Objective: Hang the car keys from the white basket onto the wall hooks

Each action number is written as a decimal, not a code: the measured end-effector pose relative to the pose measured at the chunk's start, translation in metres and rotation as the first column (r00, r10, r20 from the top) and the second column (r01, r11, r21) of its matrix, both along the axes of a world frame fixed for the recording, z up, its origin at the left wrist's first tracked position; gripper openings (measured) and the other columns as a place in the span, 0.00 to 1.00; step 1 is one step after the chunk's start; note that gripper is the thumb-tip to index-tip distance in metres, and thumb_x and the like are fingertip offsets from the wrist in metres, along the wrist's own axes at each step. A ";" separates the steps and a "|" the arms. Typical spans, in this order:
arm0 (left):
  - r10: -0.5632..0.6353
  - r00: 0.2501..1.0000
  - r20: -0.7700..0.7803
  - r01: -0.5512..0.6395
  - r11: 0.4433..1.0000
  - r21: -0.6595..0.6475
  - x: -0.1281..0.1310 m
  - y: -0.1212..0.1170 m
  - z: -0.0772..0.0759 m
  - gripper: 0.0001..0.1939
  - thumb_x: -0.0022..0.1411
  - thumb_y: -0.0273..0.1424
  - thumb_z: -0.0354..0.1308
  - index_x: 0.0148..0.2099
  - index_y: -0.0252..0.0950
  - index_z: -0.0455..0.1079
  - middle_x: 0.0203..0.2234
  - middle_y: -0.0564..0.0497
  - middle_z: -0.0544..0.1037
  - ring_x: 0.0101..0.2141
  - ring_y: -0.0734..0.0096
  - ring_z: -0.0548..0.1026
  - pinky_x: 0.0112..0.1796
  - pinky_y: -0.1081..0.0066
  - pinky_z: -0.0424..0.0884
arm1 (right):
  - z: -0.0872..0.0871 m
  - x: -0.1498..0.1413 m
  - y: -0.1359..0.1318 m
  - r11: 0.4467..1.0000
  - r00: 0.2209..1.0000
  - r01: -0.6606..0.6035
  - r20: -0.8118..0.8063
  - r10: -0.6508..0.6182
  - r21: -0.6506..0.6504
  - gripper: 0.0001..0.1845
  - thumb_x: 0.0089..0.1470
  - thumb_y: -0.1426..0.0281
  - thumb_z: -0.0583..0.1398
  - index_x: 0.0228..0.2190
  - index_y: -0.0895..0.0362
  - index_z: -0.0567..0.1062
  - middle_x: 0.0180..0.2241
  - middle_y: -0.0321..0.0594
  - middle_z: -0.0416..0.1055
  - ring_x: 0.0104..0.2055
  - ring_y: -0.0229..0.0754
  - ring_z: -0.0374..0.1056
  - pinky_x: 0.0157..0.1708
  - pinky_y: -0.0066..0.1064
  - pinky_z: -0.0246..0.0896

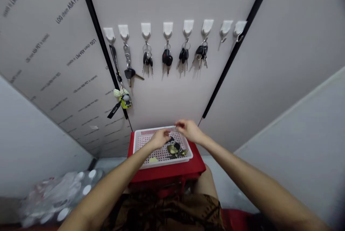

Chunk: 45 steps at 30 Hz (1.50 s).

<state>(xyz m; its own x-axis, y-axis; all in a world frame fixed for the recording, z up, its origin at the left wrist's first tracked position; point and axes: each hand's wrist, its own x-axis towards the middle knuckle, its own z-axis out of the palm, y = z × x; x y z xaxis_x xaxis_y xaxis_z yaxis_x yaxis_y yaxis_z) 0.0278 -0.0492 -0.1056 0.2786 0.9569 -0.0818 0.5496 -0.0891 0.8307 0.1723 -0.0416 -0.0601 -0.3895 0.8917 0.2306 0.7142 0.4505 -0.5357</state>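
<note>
1. Clock directions are taken from the middle of the white basket (140,165). Blur softens the two hands, so whether either pinches anything cannot be told.
2. Left hand (161,138): near 12 o'clock inside the rim, over the basket; its fingers are curled, their tips hard to make out.
3. Right hand (188,130): at 2 o'clock by the far rim; its fingers bend inward, tips drawn near the thumb.
4. One jumbled key pile (176,149) lies in the basket toward 3–4 o'clock; its keys overlap too much to count.
5. One pale yellow piece (153,160), its nature unclear, lies at 7 o'clock.
6. One red stool (167,174) bears the basket, partly hidden by it and the forearms.
7. Eight white hooks (168,28) line the wall toward 12 o'clock: five carry hanging keys (183,55), one a strap with charms (126,98).
8. At 8 o'clock, plastic-wrapped bottles (86,190) show at least five caps; the left forearm overlaps them.
</note>
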 end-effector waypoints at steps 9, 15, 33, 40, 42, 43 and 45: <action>0.039 0.882 -0.469 0.101 0.958 0.268 -0.016 -0.012 -0.029 0.18 0.44 0.24 0.46 0.41 0.31 0.60 0.37 0.45 0.66 0.39 0.68 0.62 0.40 0.71 0.56 | -0.054 -0.028 -0.011 0.995 0.811 -0.079 0.584 0.030 0.058 0.12 0.41 0.73 0.49 0.30 0.61 0.68 0.30 0.46 0.67 0.35 0.44 0.60 0.35 0.33 0.48; 0.069 0.901 -0.429 0.030 0.975 0.221 -0.017 -0.007 -0.030 0.09 0.43 0.24 0.46 0.30 0.33 0.63 0.27 0.48 0.68 0.32 0.69 0.65 0.32 0.72 0.59 | -0.053 -0.029 -0.008 0.996 0.839 -0.085 0.540 0.065 0.012 0.09 0.42 0.71 0.50 0.26 0.58 0.68 0.29 0.42 0.66 0.32 0.40 0.61 0.33 0.29 0.48; 0.209 0.777 0.594 -0.165 0.978 -0.128 0.003 0.011 0.036 0.05 0.41 0.19 0.49 0.22 0.32 0.56 0.12 0.61 0.60 0.15 0.86 0.60 0.20 0.82 0.56 | -0.021 -0.020 0.001 0.979 0.951 0.167 -0.283 -0.127 0.121 0.07 0.39 0.69 0.53 0.22 0.59 0.67 0.20 0.35 0.63 0.22 0.32 0.57 0.24 0.24 0.52; 0.196 0.753 0.628 -0.099 0.977 -0.187 0.014 0.015 0.054 0.03 0.45 0.21 0.49 0.24 0.31 0.57 0.14 0.58 0.65 0.17 0.85 0.64 0.22 0.80 0.60 | 0.005 -0.011 0.001 0.956 0.963 0.198 -0.226 -0.148 0.215 0.07 0.41 0.71 0.51 0.20 0.59 0.67 0.20 0.36 0.62 0.23 0.32 0.58 0.24 0.23 0.52; 0.190 0.746 0.638 -0.088 0.978 -0.189 0.019 0.015 0.059 0.02 0.46 0.22 0.48 0.24 0.31 0.57 0.14 0.58 0.65 0.17 0.85 0.64 0.22 0.80 0.60 | 0.010 -0.009 0.001 0.945 0.965 0.222 -0.195 -0.178 0.239 0.07 0.41 0.71 0.50 0.21 0.59 0.67 0.21 0.36 0.63 0.24 0.33 0.58 0.25 0.23 0.53; 0.189 0.740 0.645 -0.083 0.978 -0.191 0.021 0.015 0.062 0.02 0.46 0.22 0.47 0.25 0.31 0.57 0.14 0.58 0.65 0.16 0.85 0.64 0.22 0.80 0.60 | 0.013 -0.008 0.002 0.939 0.965 0.233 -0.178 -0.192 0.254 0.08 0.41 0.72 0.50 0.21 0.59 0.67 0.21 0.37 0.63 0.24 0.33 0.59 0.26 0.23 0.53; 0.185 0.738 0.649 -0.075 0.978 -0.194 0.025 0.016 0.068 0.01 0.47 0.22 0.46 0.25 0.31 0.56 0.14 0.58 0.65 0.16 0.86 0.64 0.22 0.80 0.61 | 0.018 -0.004 0.002 0.921 0.965 0.254 -0.147 -0.218 0.297 0.08 0.41 0.72 0.49 0.21 0.59 0.67 0.21 0.37 0.64 0.25 0.34 0.59 0.26 0.24 0.53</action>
<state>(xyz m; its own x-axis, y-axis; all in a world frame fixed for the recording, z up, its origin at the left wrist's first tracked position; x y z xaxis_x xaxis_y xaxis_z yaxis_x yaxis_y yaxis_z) 0.0530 -0.0337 -0.0379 0.1891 0.9798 -0.0645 -0.1447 0.0928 0.9851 0.1682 -0.0392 -0.0418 -0.1335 0.8312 0.5397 0.7656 0.4323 -0.4765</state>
